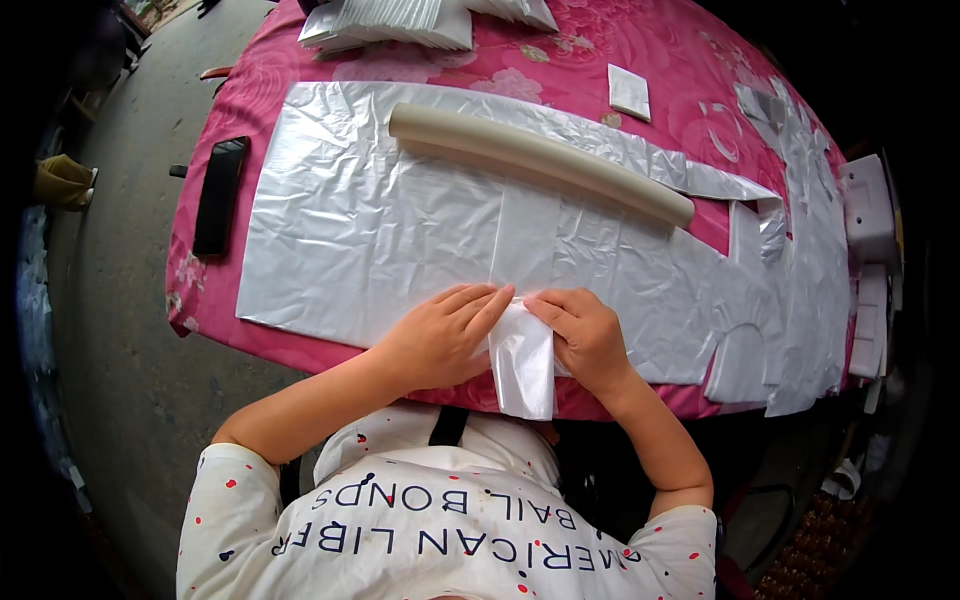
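Note:
A narrow folded white plastic bag [525,365] is between my two hands, and its lower end hangs over the near table edge. My left hand [440,335] has its fingers together, their tips at the upper left of the fold. On the other side my right hand [580,335] pinches the upper right corner between thumb and fingers. Under both hands lies a large flat stack of white plastic bags [330,220], with handle-like cut-outs at its right end. A beige tube [540,160] rests slantwise across the stack.
Pink flowered cloth [690,50] covers the table. A black phone [220,195] lies at the left edge. Folded white packs [390,25] are piled at the far side, and a small folded white piece [628,92] lies alone. White plastic containers [870,210] stand beyond the right edge.

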Available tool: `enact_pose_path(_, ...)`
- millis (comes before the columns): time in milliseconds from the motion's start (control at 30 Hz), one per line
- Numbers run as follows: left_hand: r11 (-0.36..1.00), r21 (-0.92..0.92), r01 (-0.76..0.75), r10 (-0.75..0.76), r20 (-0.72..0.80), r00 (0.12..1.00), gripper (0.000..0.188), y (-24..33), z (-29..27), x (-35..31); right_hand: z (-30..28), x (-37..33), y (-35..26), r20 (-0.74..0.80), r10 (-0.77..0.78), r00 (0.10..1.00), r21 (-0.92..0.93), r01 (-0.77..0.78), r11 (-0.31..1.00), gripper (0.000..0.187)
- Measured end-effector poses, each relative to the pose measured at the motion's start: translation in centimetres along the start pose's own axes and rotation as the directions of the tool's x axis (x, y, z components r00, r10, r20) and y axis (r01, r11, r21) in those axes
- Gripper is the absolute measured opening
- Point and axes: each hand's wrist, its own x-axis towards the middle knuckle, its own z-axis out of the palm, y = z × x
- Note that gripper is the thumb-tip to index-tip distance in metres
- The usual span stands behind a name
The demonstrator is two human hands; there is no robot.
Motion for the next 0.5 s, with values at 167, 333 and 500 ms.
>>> enact_pose_path(167,0.912,-0.277,0.302,-0.287,0.092,0.953,0.065,0.4,-1.3,1.4,-0.7,1.5,0.9,0.127,0.395,0.91,0.401,-0.411,0.819,0.013)
enact_pose_path(333,0.983,-0.088,0.16,-0.169,-0.1,0.981,0.066,0.6,-0.8,2.0,-1.8,4.9,1.2,0.45,0.673,0.587,0.29,-0.809,0.511,0.021)
enact_pose_path(500,0.975,0.154,0.157,-0.173,0.094,0.98,0.07,1.0,1.6,1.8,-1.4,5.0,1.9,0.466,0.696,0.546,0.301,-0.838,0.456,0.022)
